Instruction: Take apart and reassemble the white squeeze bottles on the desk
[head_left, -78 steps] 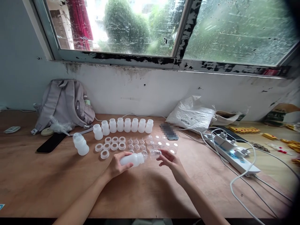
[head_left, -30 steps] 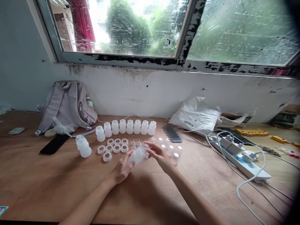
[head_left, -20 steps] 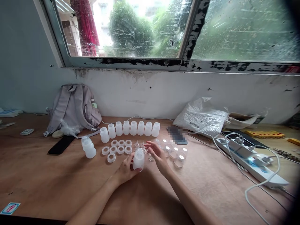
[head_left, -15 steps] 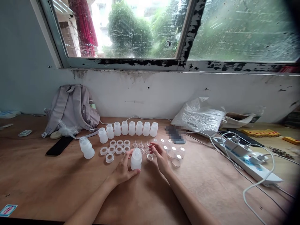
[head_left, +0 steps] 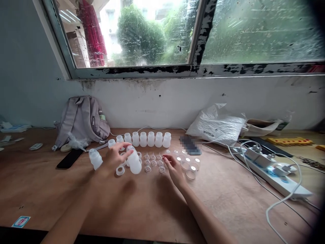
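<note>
My left hand [head_left: 118, 154] is closed around a frosted white baby bottle [head_left: 134, 164], lifted off the table and tilted with its base toward me. The hand and bottle hide most of the white collar rings; one ring [head_left: 120, 170] shows in front. My right hand [head_left: 175, 168] rests with its fingers loosely curled and apart, nothing seen in it, beside clear bottle nipples [head_left: 153, 162] laid out in rows. Right of it are clear domed caps [head_left: 191, 173]. Another assembled bottle [head_left: 95, 159] stands at the left, partly behind my left wrist.
A row of open bottles [head_left: 151, 139] lines the back. To the left are a backpack [head_left: 82, 118] and a black phone [head_left: 69, 158]. On the right lie a silver plastic bag [head_left: 215, 125], a dark blurred object [head_left: 190, 145] and a power strip [head_left: 270, 176] with loose cables.
My left hand has raised the bottle from the table and carried it to the left, tilting it. My right hand stays almost in place. The view has shifted slightly.
</note>
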`<state>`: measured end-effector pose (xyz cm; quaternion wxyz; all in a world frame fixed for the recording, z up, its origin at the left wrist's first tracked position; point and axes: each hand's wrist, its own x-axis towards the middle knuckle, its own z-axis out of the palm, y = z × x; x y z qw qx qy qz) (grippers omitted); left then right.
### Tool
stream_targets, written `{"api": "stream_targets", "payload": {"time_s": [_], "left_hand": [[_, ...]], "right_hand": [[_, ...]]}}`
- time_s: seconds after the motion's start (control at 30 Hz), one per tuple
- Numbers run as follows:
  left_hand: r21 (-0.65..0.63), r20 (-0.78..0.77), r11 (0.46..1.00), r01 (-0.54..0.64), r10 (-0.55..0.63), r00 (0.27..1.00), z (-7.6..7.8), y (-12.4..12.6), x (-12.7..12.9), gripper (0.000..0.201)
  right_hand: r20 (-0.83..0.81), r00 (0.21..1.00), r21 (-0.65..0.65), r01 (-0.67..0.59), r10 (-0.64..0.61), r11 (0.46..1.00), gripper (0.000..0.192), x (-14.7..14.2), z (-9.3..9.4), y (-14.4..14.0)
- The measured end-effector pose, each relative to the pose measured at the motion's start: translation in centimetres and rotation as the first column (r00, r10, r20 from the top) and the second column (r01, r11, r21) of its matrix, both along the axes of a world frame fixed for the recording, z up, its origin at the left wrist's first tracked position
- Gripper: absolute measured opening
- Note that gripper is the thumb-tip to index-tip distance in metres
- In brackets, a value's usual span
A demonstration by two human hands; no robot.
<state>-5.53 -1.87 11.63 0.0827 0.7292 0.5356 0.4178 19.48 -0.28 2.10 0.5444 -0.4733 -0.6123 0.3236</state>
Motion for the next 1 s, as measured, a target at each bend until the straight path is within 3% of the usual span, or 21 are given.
{"api": "stream_targets", "payload": {"time_s": [0.17,0.4,0.7,1.0], "left_hand": [[0.001,-0.021,0.980,-0.200,0.200,0.980,1.9,1.5,-6.2,0.031],[-0.050,-0.089,0.930,-0.364,0.359,0.929,0.1,4.2,-11.8,0.034],[-0.129,-0.174,0.888,-0.441,0.417,0.892,-2.9,4.7,-12.8,0.033],[-0.106,-0.189,0.868,-0.485,0.462,0.867,-2.8,4.6,-12.3,0.030]], "right_hand": [[0.048,0.998,0.048,0.045,-0.047,0.998,0.022,-0.2,0.2,-0.3],[0.092,0.993,0.092,0.063,-0.072,0.994,0.021,-0.3,0.0,-0.3],[0.130,0.989,0.093,0.057,-0.069,0.994,0.021,-0.4,-0.4,-0.1],[0.131,0.989,0.101,0.051,-0.064,0.994,0.021,-0.3,-0.4,-0.2]]}}
